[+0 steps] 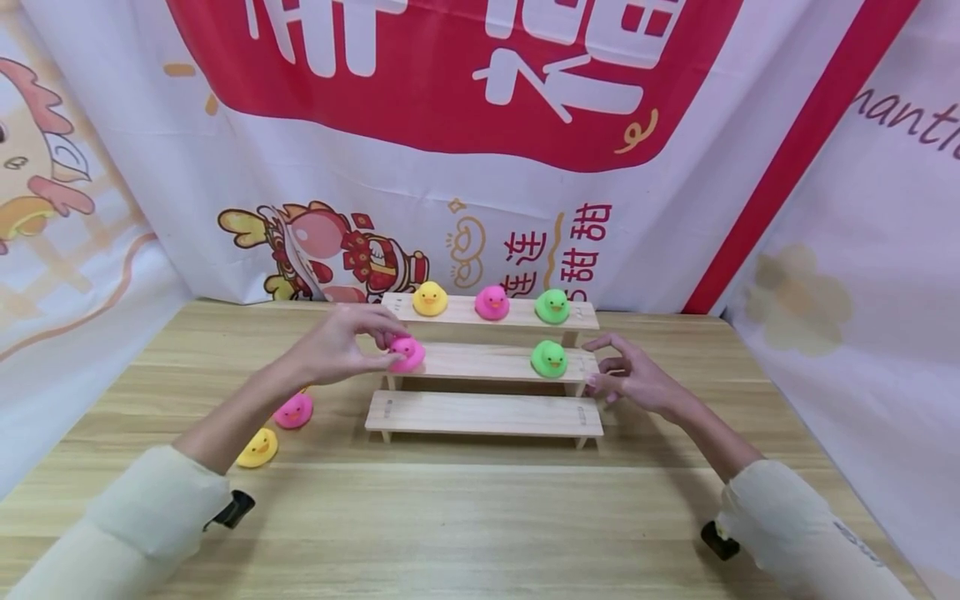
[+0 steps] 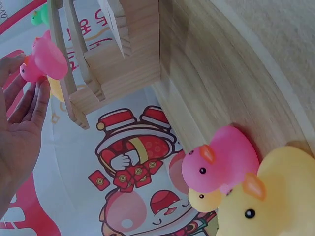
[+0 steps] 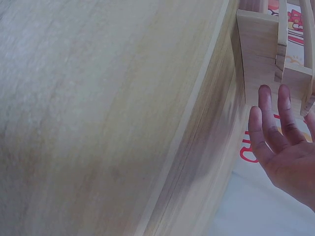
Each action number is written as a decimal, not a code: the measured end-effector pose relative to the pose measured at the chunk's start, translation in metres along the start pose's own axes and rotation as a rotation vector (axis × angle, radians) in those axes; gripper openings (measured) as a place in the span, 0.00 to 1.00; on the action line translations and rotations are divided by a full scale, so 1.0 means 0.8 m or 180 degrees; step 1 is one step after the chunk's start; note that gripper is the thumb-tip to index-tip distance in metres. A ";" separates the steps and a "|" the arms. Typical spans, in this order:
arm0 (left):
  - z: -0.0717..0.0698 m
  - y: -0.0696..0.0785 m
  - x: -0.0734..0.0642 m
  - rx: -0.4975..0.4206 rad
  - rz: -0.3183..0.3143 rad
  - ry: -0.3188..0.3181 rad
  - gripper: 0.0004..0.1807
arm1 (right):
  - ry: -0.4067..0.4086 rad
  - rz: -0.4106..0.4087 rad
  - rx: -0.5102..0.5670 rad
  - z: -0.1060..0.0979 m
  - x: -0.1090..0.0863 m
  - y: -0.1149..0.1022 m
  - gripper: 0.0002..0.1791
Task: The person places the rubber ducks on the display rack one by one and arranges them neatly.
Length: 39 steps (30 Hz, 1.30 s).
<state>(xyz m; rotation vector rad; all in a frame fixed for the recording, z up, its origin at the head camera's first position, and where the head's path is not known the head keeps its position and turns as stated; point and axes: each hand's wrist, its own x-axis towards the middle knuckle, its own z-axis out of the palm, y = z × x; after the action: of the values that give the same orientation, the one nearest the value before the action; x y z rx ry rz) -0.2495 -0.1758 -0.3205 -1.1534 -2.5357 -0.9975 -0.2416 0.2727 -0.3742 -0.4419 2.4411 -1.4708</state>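
Observation:
My left hand (image 1: 339,343) pinches a pink rubber duck (image 1: 409,356) between thumb and fingers at the left end of the middle step of a three-step wooden rack (image 1: 476,363). In the left wrist view this pink duck (image 2: 50,61) overlaps the edge of a step. A green rubber duck (image 1: 550,359) sits toward the right of that same step. At the rack's right end is my right hand (image 1: 636,379), its fingertips right by the middle step. The right wrist view shows these fingers (image 3: 266,105) mostly straight, with nothing held.
On the top step stand yellow (image 1: 430,299), pink (image 1: 492,302) and green (image 1: 552,307) ducks. Left of the rack, a pink duck (image 1: 293,411) and a yellow duck (image 1: 258,448) lie on the table (image 1: 480,525); another yellow duck (image 2: 204,199) is partly hidden. A printed cloth (image 1: 300,150) hangs behind.

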 end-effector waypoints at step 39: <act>0.085 0.033 0.067 -0.0500 0.0277 0.0069 0.14 | -0.0012 0.0022 0.0054 0.000 0.000 -0.003 0.27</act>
<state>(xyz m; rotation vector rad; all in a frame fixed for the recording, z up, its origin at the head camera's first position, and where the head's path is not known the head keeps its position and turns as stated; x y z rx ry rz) -0.2596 -0.0874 -0.3366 -1.2745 -2.4041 -1.1978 -0.2412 0.2714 -0.3722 -0.4321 2.4228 -1.4855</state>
